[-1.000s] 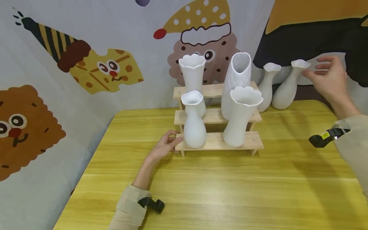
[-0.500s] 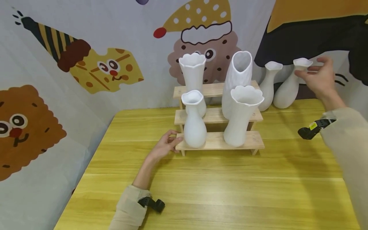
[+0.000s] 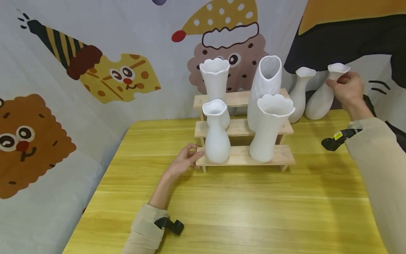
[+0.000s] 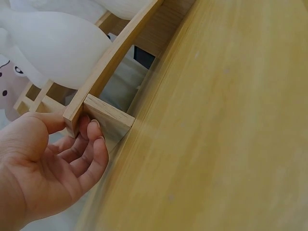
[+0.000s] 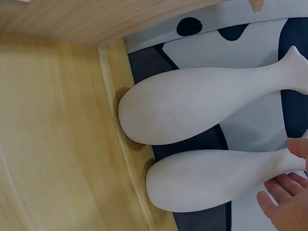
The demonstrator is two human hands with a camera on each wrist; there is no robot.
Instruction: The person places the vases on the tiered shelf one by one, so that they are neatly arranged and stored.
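My left hand (image 3: 183, 161) holds the left end of the lowest board of a wooden three-step stand (image 3: 240, 156). In the left wrist view its thumb lies over the board (image 4: 103, 72), with the fingers curled by the leg beneath. At the back right, my right hand (image 3: 350, 89) grips the neck of a white vase (image 3: 320, 100) with a flared mouth. The right wrist view has that vase (image 5: 197, 180) with its base at the table's back edge, thumb and fingers around the narrow neck. A similar vase (image 3: 297, 100) stands just left of it.
On the stand are a narrow-necked vase (image 3: 217, 143), a wide scalloped vase (image 3: 268, 130), a tall slant-mouthed vase (image 3: 258, 93) and a scalloped-rim vase (image 3: 215, 81). A cartoon-printed cloth (image 3: 152, 21) hangs behind the yellowish wooden table (image 3: 238, 208).
My right hand has moved left to the rightmost vase, and its fingers have closed around the neck. The left hand stays on the stand. The head view has shifted slightly.
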